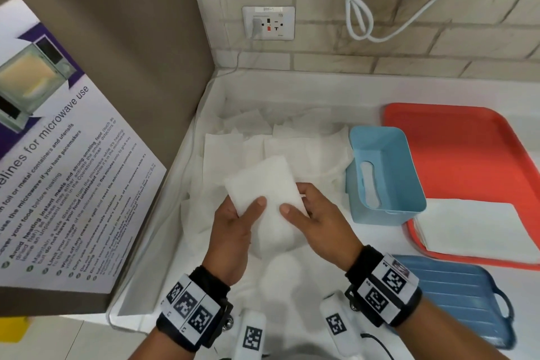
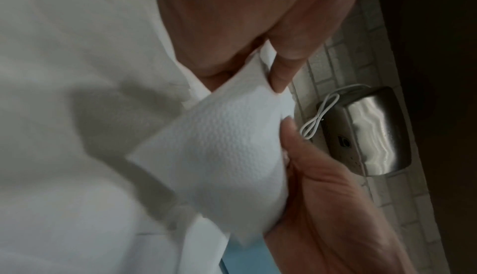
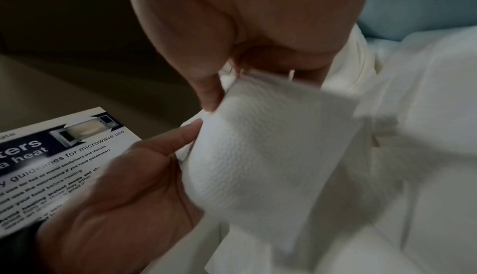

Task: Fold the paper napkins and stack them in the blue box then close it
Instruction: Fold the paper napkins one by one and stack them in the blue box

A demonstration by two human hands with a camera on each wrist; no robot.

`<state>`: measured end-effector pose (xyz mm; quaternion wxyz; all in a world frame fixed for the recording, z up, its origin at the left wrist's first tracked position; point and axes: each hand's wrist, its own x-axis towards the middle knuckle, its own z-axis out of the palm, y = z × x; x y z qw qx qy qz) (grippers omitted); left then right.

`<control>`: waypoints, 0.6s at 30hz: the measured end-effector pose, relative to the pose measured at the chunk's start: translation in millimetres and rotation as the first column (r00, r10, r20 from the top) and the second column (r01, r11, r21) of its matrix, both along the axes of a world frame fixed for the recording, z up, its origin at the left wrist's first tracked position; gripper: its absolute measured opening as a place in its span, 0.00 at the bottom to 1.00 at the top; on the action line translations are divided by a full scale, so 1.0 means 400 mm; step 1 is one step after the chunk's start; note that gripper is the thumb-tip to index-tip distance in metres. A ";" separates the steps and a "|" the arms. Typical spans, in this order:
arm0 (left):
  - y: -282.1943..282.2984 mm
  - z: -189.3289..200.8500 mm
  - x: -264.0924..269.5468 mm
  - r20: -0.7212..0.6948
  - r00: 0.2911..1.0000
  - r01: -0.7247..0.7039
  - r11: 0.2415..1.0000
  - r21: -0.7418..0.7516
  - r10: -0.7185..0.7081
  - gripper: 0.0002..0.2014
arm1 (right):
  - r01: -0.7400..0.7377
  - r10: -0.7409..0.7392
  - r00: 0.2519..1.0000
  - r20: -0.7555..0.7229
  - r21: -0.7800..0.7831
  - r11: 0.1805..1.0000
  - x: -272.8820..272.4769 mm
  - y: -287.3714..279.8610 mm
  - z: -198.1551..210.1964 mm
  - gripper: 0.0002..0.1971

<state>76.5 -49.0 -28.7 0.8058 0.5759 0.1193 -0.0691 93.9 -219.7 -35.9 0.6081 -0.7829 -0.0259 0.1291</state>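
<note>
My left hand [image 1: 233, 222] and right hand [image 1: 318, 218] pinch the white embossed folded paper napkin [image 1: 263, 184] to keep its crease; the open light-blue plastic box [image 1: 388, 202] waits at three o'clock.

A white countertop [image 1: 336, 88] meets a pale brick-tiled wall at the back and a brown panel on the left. Loose white paper napkins [image 1: 295, 131] lie spread over its left and middle part, overlapping one another. Just right of them stands 1 open light-blue plastic box [image 1: 388, 199], its inside holding a pale oblong insert. Behind and right of the box lies 1 flat orange-red plastic tray [image 1: 455, 149] with white sheets resting on its near corner. Nearer the viewer, 1 ribbed blue plastic lid [image 1: 455, 289] with a loop handle lies flat.
</note>
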 end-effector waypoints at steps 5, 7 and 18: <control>0.015 -0.014 -0.002 -0.049 0.999 0.016 1.000 0.012 -0.016 0.19 | -0.003 0.004 0.999 -0.036 0.031 1.000 0.000 -0.005 -0.021 0.11; 0.016 -0.021 -0.008 -0.086 0.995 0.048 0.999 -0.014 -0.049 0.20 | -0.038 0.039 0.999 -0.029 0.032 0.999 -0.006 -0.003 -0.017 0.11; 0.082 -0.041 -0.003 -0.115 0.989 -0.104 0.993 -0.056 0.097 0.21 | -0.103 0.216 0.970 0.110 -0.619 0.779 0.197 -0.007 -0.018 0.21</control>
